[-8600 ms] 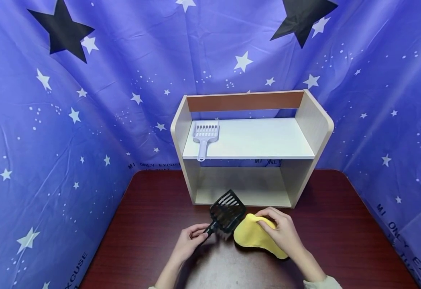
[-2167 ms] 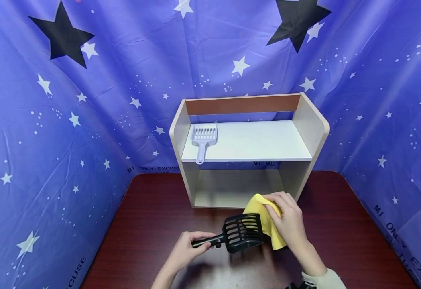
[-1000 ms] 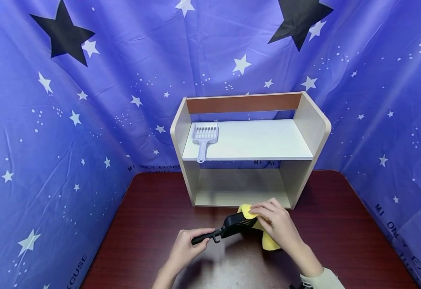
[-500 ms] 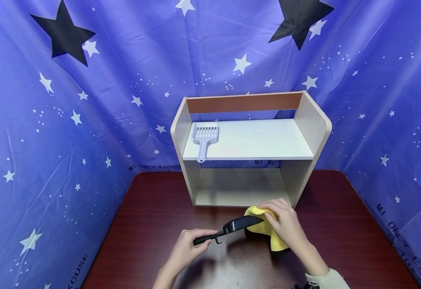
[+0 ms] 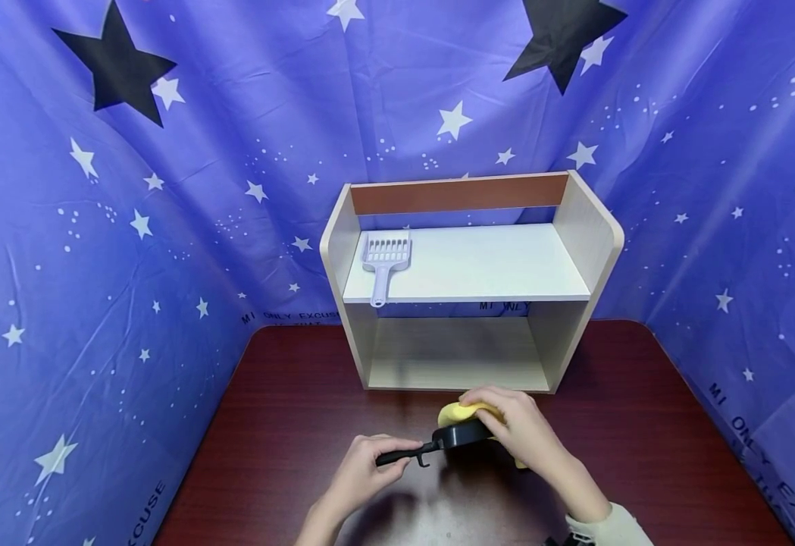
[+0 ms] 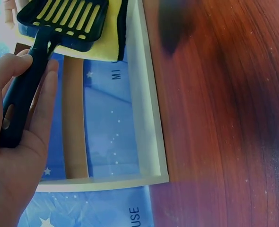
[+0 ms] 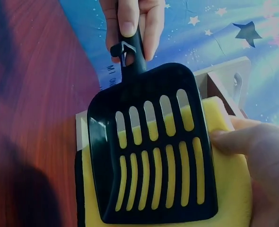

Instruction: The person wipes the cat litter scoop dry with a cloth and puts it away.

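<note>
My left hand [image 5: 368, 472] grips the handle of a black slotted litter scoop [image 7: 144, 142], thumb on top and fingers beneath, as the left wrist view shows. The scoop is held above the table with its head pointing right. My right hand [image 5: 523, 428] holds a yellow cloth [image 5: 461, 412] with a dark edge against the far side of the scoop's head. Yellow shows through the slots in the right wrist view, where the right thumb [image 7: 234, 142] presses the cloth at the scoop's edge. The other right fingers are mostly hidden behind the cloth.
A two-level shelf unit [image 5: 584, 326] stands at the back of the dark red table [image 5: 281, 409]. On its white upper board, at the left, lies a pale lilac slotted scoop [image 5: 386, 254], handle over the front edge. A blue star-patterned curtain [image 5: 233, 152] surrounds the table.
The black scoop has turned in my left hand from face-up to edge-on, moving slightly right lately. My right hand has moved left with the cloth, from the scoop's tip to over its head.
</note>
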Available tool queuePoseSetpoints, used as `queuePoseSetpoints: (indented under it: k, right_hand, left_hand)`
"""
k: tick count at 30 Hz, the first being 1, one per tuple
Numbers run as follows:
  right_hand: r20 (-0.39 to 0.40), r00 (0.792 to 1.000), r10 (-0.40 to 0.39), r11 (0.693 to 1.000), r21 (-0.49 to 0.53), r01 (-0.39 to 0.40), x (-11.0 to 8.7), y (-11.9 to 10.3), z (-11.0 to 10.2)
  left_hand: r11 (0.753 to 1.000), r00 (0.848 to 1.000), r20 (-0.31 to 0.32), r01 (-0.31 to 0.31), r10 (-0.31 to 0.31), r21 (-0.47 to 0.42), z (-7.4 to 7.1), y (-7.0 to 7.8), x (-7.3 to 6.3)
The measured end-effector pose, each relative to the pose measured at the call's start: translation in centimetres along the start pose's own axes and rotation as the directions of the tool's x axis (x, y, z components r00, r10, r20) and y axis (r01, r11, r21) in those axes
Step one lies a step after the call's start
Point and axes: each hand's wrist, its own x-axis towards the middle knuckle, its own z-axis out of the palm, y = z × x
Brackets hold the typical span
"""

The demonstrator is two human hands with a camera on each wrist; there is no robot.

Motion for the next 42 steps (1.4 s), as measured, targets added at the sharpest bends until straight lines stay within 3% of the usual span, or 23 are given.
queuePoseSetpoints:
  k: [6, 10, 15, 25, 36, 42]
  right_hand:
    - [0.094, 0.993, -0.077, 0.996, 0.058, 0.072, 0.1, -0.1, 0.2]
    - [0.104, 0.989, -0.108, 0.993, 0.066, 0.101, 0.2, 0.1, 0.1]
    - [0.096, 0.988, -0.119, 0.991, 0.065, 0.113, 0.2, 0.4, -0.2]
    - [0.098, 0.995, 0.014, 0.998, 0.063, -0.020, -0.8, 1.2, -1.0]
    - [0.063, 0.997, 0.050, 0.993, 0.107, -0.057, -1.6, 2.1, -1.6]
    - [0.055, 0.996, 0.067, 0.992, 0.107, -0.072, -1.9, 2.3, -1.9]
  left_hand:
    - [0.998, 0.997, -0.047, -0.055, 0.056, 0.019, -0.1, 0.0, -0.1]
    - [0.996, 0.994, -0.069, -0.085, 0.086, 0.017, -0.1, 0.0, -0.1]
    - [0.997, 0.994, -0.071, -0.077, 0.078, 0.018, 0.0, -0.1, 0.0]
    - [0.993, 0.989, -0.100, -0.105, 0.109, 0.047, 0.1, -0.1, 0.0]
    - [0.991, 0.984, -0.123, -0.119, 0.127, 0.067, -0.2, -0.5, -0.3]
    - [0.995, 0.987, -0.127, -0.094, 0.097, 0.032, -0.4, -0.7, -0.4]
